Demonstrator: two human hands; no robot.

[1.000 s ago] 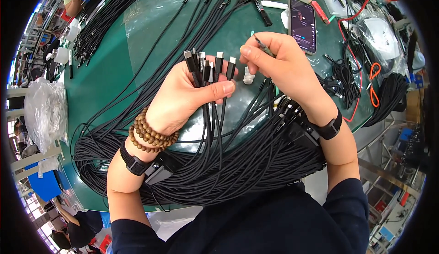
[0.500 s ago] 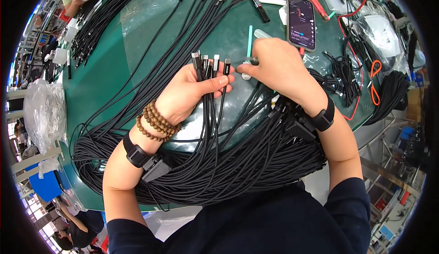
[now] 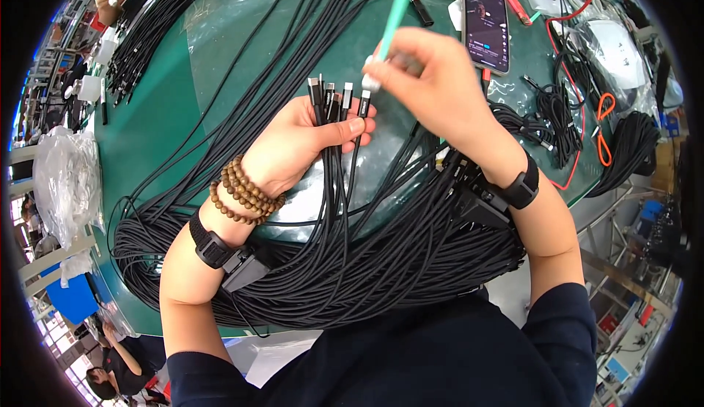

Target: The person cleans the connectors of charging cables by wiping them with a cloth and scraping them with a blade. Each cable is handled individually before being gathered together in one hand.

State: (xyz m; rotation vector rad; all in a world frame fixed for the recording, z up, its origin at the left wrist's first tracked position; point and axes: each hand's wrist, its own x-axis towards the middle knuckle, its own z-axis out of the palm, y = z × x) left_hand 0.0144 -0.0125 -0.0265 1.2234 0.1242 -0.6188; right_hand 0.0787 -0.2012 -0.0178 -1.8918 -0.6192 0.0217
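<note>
My left hand (image 3: 297, 137) is closed around several black cables, their metal-tipped connectors (image 3: 347, 97) fanned upward above the fingers. One connector (image 3: 364, 105) stands apart at the right, pinched by the thumb. Just above it, my right hand (image 3: 433, 84) grips a thin pale green stick (image 3: 399, 12), tilted and smeared by motion. A small white wad (image 3: 371, 77) at the stick's lower end is at that connector's tip; whether they touch I cannot tell. From my left hand the cables run down into a large black cable bundle (image 3: 315, 290) across my front.
More cables (image 3: 242, 59) lie across the green table (image 3: 150, 150). A phone (image 3: 485, 29), black marker (image 3: 421, 11) and coiled cables (image 3: 554, 117) are beyond my right hand. An orange tie (image 3: 604, 130) lies right, a clear plastic bag (image 3: 66, 176) left. Another person's hand (image 3: 111, 2) shows far left.
My right hand has lifted the green stick and moved it up and left, bringing its white end to the separated connector. The left hand keeps its hold on the cables.
</note>
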